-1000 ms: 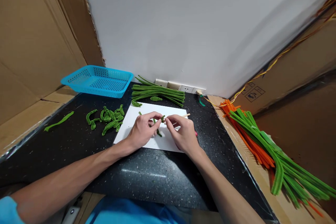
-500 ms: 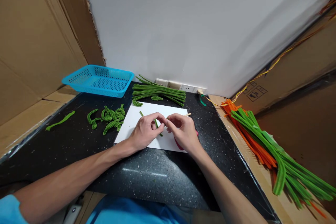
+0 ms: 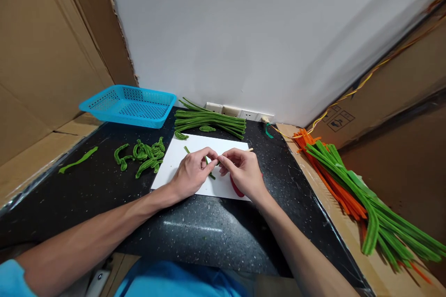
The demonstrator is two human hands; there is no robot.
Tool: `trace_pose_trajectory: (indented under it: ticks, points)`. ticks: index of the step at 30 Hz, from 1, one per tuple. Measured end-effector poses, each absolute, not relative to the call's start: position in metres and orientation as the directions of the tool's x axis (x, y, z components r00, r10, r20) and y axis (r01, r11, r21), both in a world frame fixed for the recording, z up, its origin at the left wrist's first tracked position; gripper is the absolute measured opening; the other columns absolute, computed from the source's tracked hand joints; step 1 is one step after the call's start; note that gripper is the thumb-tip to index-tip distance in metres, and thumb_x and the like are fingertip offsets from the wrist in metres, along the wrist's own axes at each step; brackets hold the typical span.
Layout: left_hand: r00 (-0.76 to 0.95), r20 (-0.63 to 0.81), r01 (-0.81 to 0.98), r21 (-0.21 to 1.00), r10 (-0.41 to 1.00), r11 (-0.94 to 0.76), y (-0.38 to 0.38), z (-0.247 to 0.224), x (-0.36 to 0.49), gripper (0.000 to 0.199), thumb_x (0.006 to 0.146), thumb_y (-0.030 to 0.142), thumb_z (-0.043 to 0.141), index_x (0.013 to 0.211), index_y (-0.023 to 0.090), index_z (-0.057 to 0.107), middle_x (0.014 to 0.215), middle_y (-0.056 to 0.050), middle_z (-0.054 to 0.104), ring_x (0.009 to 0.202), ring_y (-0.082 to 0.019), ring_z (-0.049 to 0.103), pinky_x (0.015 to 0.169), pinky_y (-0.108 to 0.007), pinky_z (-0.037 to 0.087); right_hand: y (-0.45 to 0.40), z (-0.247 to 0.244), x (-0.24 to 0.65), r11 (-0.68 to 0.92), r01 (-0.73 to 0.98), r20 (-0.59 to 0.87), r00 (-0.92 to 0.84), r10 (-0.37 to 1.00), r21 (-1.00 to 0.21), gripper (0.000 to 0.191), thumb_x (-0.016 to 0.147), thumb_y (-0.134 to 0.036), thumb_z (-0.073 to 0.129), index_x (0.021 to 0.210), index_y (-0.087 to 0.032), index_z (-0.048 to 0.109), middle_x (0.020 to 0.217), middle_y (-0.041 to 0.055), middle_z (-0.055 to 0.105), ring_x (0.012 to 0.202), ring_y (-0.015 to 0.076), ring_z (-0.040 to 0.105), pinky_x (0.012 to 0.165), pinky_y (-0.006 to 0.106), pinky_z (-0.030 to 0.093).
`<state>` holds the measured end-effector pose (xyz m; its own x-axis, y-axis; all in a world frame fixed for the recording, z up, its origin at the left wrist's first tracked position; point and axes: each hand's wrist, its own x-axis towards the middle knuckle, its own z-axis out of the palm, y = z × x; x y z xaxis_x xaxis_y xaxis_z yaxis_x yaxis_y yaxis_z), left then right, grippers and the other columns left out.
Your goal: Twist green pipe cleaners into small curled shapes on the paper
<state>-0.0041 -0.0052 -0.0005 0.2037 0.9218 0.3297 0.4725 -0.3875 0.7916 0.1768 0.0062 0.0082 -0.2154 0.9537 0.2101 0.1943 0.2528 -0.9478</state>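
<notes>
Over the white board [image 3: 171, 167], my left hand [image 3: 193, 170] and my right hand [image 3: 245, 171] meet with pinched fingertips. What sits between the fingertips is too small to make out, though a dark green bit shows there. A thin green stem [image 3: 187, 150] lies on the board, partly behind my left fingers. Red handles [image 3: 237, 189] stick out from under my right hand, and a pale stick tip [image 3: 250, 150] shows beyond it. Left of the board lies a pile of curled green fuzzy pieces [image 3: 145, 154]. A bundle of green fuzzy stems [image 3: 209, 120] lies behind the board.
A blue perforated basket [image 3: 139, 110] stands at the back left. One flat green strip [image 3: 78, 160] lies on the black counter [image 3: 195, 227]. Orange stems [image 3: 334, 185] and light green stems [image 3: 379, 213] rest on cardboard at the right. Sockets [image 3: 248, 114] line the wall's base.
My fingertips have shifted slightly against each other, still pinched together. The whole view has moved a little, and the things on the counter lie as before.
</notes>
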Motion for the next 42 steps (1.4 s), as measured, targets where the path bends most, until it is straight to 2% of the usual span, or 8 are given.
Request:
trace_pose_trajectory:
  ticks: [3, 10, 14, 20, 26, 33, 38, 42]
  points:
    - [0.211, 0.322, 0.469, 0.795, 0.923, -0.385, -0.004, 0.0001, -0.0047, 0.013, 0.094, 0.027, 0.061, 0.093, 0.018, 0.071, 0.064, 0.003, 0.059, 0.056, -0.012, 0.049, 0.055, -0.024, 0.036, 0.0072, 0.0088, 0.1771, 0.231, 0.162, 0.194, -0.217, 0.957, -0.959, 0.04, 0.084, -0.055, 0.078, 0.078, -0.016, 0.072, 0.063, 0.005, 0.071, 0.054, 0.0178, 0.068, 0.056, 0.029, 0.055]
    - [0.224, 0.344, 0.307, 0.863, 0.912, -0.401, -0.003, 0.0003, -0.0041, 0.02, 0.094, 0.035, 0.066, 0.101, 0.017, 0.071, 0.097, -0.005, 0.074, 0.061, -0.01, 0.057, 0.053, -0.022, 0.042, 0.0095, 0.0136, 0.1786, 0.064, -0.035, 0.07, -0.203, 0.977, -0.997, 0.043, 0.075, -0.059, 0.083, 0.077, -0.017, 0.073, 0.069, 0.0048, 0.072, 0.056, 0.0169, 0.065, 0.057, 0.032, 0.059]
    - [0.208, 0.379, 0.283, 0.859, 0.902, -0.427, -0.0053, 0.0025, -0.0016, 0.021, 0.091, 0.035, 0.072, 0.099, 0.016, 0.069, 0.097, -0.005, 0.073, 0.058, -0.009, 0.056, 0.052, -0.021, 0.044, 0.0093, 0.016, 0.1787, 0.008, -0.118, 0.033, -0.214, 0.976, -0.993, 0.044, 0.073, -0.06, 0.084, 0.073, -0.018, 0.073, 0.069, 0.0041, 0.069, 0.056, 0.0157, 0.061, 0.055, 0.031, 0.057]
    - [0.183, 0.449, 0.324, 0.812, 0.875, -0.485, -0.0054, 0.0007, -0.0021, 0.013, 0.091, 0.027, 0.071, 0.098, 0.016, 0.072, 0.093, -0.005, 0.073, 0.06, -0.009, 0.055, 0.056, -0.022, 0.045, 0.0087, 0.0169, 0.1771, 0.004, -0.111, 0.028, -0.215, 0.976, -0.994, 0.045, 0.07, -0.061, 0.087, 0.071, -0.018, 0.073, 0.068, 0.0033, 0.066, 0.058, 0.0152, 0.058, 0.052, 0.029, 0.055]
    - [0.185, 0.487, 0.329, 0.787, 0.853, -0.521, -0.0039, -0.002, -0.0059, 0.018, 0.097, 0.03, 0.065, 0.107, 0.018, 0.074, 0.101, -0.006, 0.073, 0.065, -0.011, 0.056, 0.061, -0.024, 0.047, 0.0097, 0.0165, 0.1783, 0.013, -0.077, 0.03, -0.224, 0.974, -0.997, 0.047, 0.07, -0.063, 0.085, 0.069, -0.018, 0.07, 0.068, 0.0016, 0.063, 0.054, 0.0135, 0.055, 0.05, 0.028, 0.052]
    - [0.171, 0.284, 0.063, 0.952, 0.943, -0.298, -0.0035, 0.0028, -0.0031, 0.035, 0.089, 0.044, 0.074, 0.11, 0.016, 0.071, 0.104, -0.008, 0.072, 0.056, -0.007, 0.055, 0.05, -0.021, 0.047, 0.0098, 0.0133, 0.1796, 0.037, -0.019, 0.041, -0.28, 0.959, -0.999, 0.045, 0.078, -0.062, 0.081, 0.074, -0.018, 0.071, 0.064, 0.0004, 0.064, 0.05, 0.0137, 0.058, 0.052, 0.028, 0.051]
    - [0.219, 0.136, -0.097, 0.988, 0.966, -0.117, -0.0001, 0.0069, -0.0033, 0.042, 0.079, 0.044, 0.082, 0.106, 0.014, 0.07, 0.1, -0.008, 0.07, 0.049, -0.004, 0.05, 0.039, -0.019, 0.039, 0.0101, 0.0127, 0.1803, 0.084, 0.013, 0.077, -0.276, 0.958, -0.996, 0.047, 0.081, -0.064, 0.078, 0.072, -0.018, 0.07, 0.061, 0.0004, 0.064, 0.05, 0.0141, 0.058, 0.054, 0.028, 0.05]
    - [0.262, 0.111, -0.159, 0.985, 0.959, -0.07, 0.0021, 0.0058, -0.0064, 0.045, 0.075, 0.04, 0.086, 0.108, 0.013, 0.07, 0.102, -0.01, 0.07, 0.061, -0.009, 0.057, 0.039, -0.018, 0.041, 0.0097, 0.0155, 0.1805, 0.057, -0.011, 0.058, -0.251, 0.966, -0.998, 0.044, 0.077, -0.061, 0.082, 0.072, -0.019, 0.07, 0.061, 0.0002, 0.064, 0.05, 0.014, 0.056, 0.053, 0.028, 0.048]
